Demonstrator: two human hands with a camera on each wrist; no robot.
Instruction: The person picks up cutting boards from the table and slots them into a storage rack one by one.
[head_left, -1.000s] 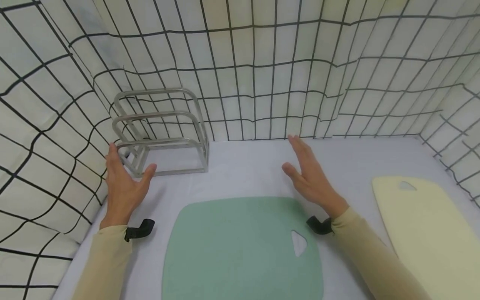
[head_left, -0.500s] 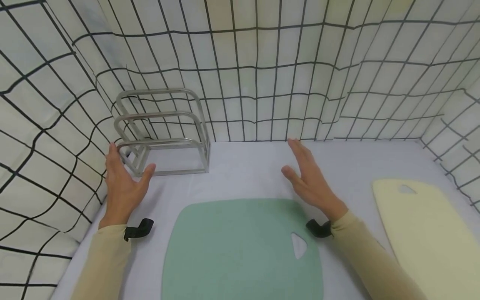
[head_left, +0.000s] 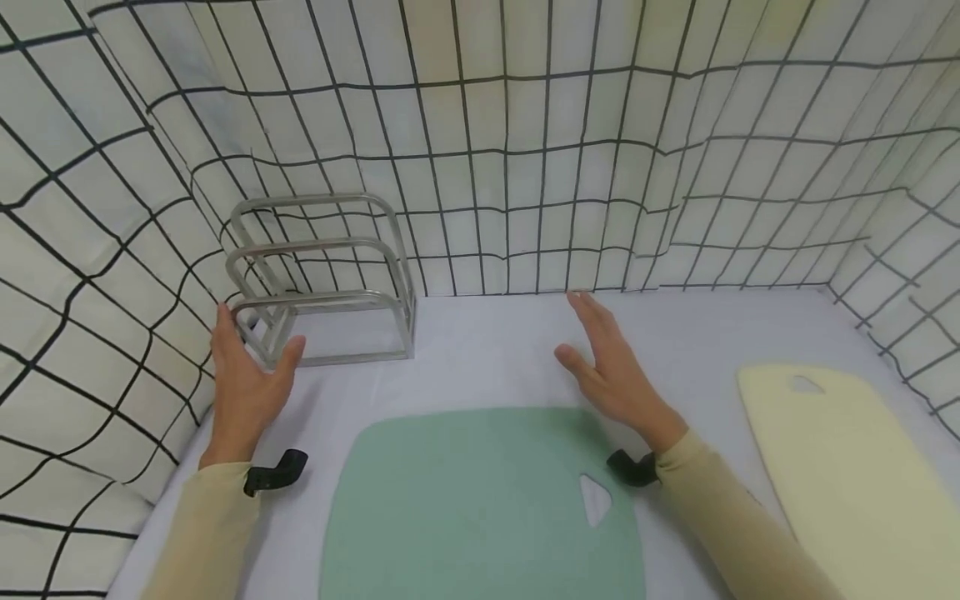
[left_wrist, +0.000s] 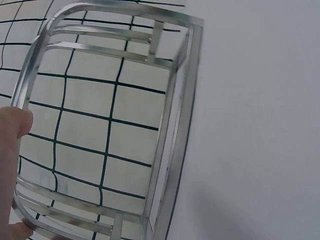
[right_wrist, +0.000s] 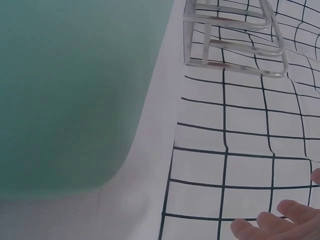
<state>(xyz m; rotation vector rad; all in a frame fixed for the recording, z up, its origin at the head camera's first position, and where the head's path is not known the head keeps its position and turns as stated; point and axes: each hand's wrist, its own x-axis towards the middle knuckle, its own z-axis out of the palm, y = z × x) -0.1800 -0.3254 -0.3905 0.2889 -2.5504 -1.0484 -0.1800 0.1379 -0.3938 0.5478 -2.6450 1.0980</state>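
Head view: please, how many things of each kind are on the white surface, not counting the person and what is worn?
Cutting boards: 2 (green board, yellow board)
Metal rack: 1
Total: 3

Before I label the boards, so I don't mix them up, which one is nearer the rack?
The green board, lying front and centre; the yellow board is farther from the rack, out past the right hand.

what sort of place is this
Likely a small staged workspace rather than a lived-in kitchen: white, black-gridded, fabric-looking walls close in a smooth white tabletop on three sides, set with a silver metal three-hoop rack.
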